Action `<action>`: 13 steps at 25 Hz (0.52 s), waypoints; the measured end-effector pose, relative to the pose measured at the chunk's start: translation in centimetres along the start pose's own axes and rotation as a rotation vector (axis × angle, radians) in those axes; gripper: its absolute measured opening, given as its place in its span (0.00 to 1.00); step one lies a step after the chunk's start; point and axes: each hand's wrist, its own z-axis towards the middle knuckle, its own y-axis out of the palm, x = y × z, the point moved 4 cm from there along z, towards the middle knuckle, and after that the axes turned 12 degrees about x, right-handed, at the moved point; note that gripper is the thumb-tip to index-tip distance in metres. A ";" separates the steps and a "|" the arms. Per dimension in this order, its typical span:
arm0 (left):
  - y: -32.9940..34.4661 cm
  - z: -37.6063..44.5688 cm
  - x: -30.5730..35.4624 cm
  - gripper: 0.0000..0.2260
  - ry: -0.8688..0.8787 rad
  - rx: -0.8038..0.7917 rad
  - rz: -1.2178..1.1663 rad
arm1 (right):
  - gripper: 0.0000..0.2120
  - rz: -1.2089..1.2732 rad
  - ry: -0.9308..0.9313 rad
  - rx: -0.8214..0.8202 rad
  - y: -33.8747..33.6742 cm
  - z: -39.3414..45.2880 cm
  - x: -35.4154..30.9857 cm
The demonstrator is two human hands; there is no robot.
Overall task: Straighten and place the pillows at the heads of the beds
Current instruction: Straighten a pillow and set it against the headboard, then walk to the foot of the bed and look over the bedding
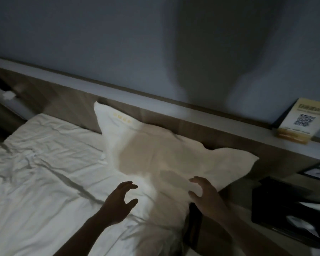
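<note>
Dim against the headboard [174, 117], the pillow [155, 154] leaned at the bed's [44, 163] head. I had my left hand [118, 202] and right hand [207, 196] spread, empty, hovering near it, seemingly to straighten it.

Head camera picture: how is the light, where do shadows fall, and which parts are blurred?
Head view: dim room, with light falling brightest on the pillow and rumpled sheet; a large soft shadow lies on the wall, another across the pillow; motion blur smears the QR card and the tissue box; both hands, left and right, look dark; the headboard line runs slanted across the frame.
</note>
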 end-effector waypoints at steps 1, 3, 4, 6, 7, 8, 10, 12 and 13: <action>-0.5 -3.1 0.3 0.18 -0.012 0.042 -0.074 | 0.18 0.059 0.005 -0.024 -0.2 -2.4 -0.5; -1.4 -9.4 0.8 0.18 -0.033 0.118 -0.188 | 0.15 0.156 0.009 -0.060 -0.7 -7.3 -1.5; -1.7 -12.5 1.0 0.18 -0.045 0.144 -0.243 | 0.14 0.185 0.018 -0.072 -0.8 -9.7 -1.9; -2.0 -18.9 0.9 0.18 -0.058 0.179 -0.316 | 0.13 0.242 0.069 -0.121 -1.0 -15.1 -3.0; -1.9 -21.9 0.6 0.18 -0.067 0.191 -0.342 | 0.13 0.275 0.100 -0.157 -1.1 -17.7 -3.4; -1.7 -24.9 0.4 0.18 -0.089 0.200 -0.371 | 0.13 0.304 0.125 -0.199 -1.1 -20.4 -3.9; -1.2 -30.8 -0.2 0.18 -0.159 0.219 -0.421 | 0.12 0.341 0.128 -0.280 -1.2 -25.4 -5.0; -0.7 -36.1 -0.3 0.17 -0.224 0.244 -0.470 | 0.11 0.358 0.094 -0.322 -1.2 -29.6 -5.8; -0.4 -38.8 -0.3 0.16 -0.256 0.256 -0.494 | 0.11 0.356 0.082 -0.341 -0.9 -31.5 -5.9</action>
